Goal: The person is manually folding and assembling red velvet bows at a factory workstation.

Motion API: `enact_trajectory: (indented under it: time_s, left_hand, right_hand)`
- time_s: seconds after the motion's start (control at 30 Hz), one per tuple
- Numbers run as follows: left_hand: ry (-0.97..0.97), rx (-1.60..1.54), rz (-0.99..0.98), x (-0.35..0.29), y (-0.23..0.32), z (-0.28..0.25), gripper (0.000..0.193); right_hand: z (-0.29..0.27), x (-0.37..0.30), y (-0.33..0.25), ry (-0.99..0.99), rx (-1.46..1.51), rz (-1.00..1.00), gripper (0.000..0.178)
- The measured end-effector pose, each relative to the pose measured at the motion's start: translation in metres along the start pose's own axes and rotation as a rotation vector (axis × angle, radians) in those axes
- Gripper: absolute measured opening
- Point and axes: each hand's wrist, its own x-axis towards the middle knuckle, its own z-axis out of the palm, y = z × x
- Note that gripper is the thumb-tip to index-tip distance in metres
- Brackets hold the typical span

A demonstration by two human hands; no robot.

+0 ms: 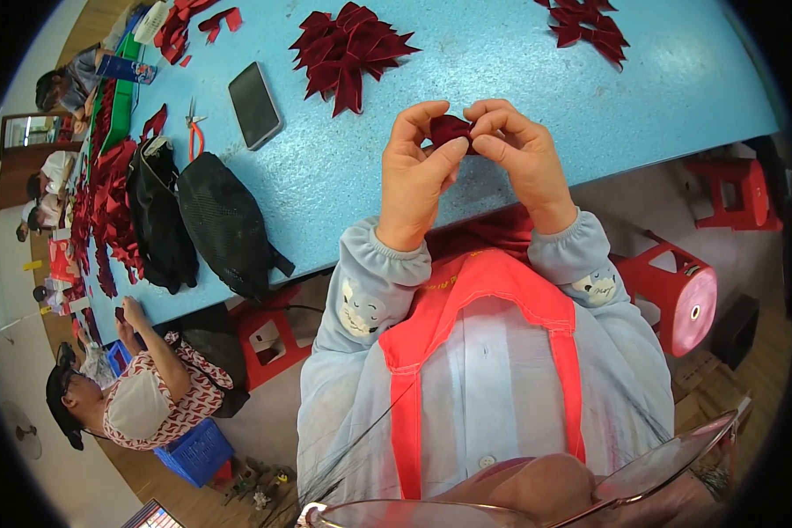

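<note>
A dark red velvet ribbon [450, 129] is held up over the near edge of the blue table [343, 167]. My left hand [418, 180] pinches its left side between thumb and fingers. At its other side, the fingertips and thumb of my right hand [524, 157] are closed on it. Part of the ribbon is hidden behind my fingers, so its full shape does not show. Just beyond my hands lies a heap of dark red velvet bows [350, 53].
More bows [590, 31] lie at the far right. To the left are a phone [255, 106], orange-handled scissors [195, 136], black bags [224, 224] and loose red ribbons [110, 202]. Red stools [669, 290] stand below the table. A co-worker [154, 392] sits at the left.
</note>
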Motion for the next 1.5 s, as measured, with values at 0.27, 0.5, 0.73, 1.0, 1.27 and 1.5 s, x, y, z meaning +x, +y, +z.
enact_trajectory:
  time_s: [0.27,0.5,0.73,1.0,1.27,1.5]
  left_hand:
    - [0.054,0.208,0.166,0.001,0.005,0.005,0.030]
    - [0.063,-0.035,-0.012,0.001,0.000,-0.001,0.020]
    - [0.101,0.254,0.282,0.006,-0.004,0.003,0.026]
    - [-0.074,0.446,-0.018,0.006,-0.004,0.006,0.039]
    - [-0.267,0.515,-0.239,0.012,0.010,0.001,0.042]
    - [-0.096,-0.169,-0.267,0.020,-0.006,-0.007,0.041]
  right_hand:
    - [-0.004,-0.001,-0.001,0.002,-0.064,-0.027,0.007]
    - [0.000,-0.002,-0.007,-0.045,-0.478,-0.257,0.008]
    - [-0.009,-0.005,0.007,0.111,-0.160,-0.042,0.009]
    - [-0.005,-0.004,0.007,0.336,0.477,0.127,0.014]
    - [-0.027,0.006,-0.006,0.149,0.158,0.205,0.015]
    - [-0.028,0.009,-0.001,0.419,0.299,0.182,0.013]
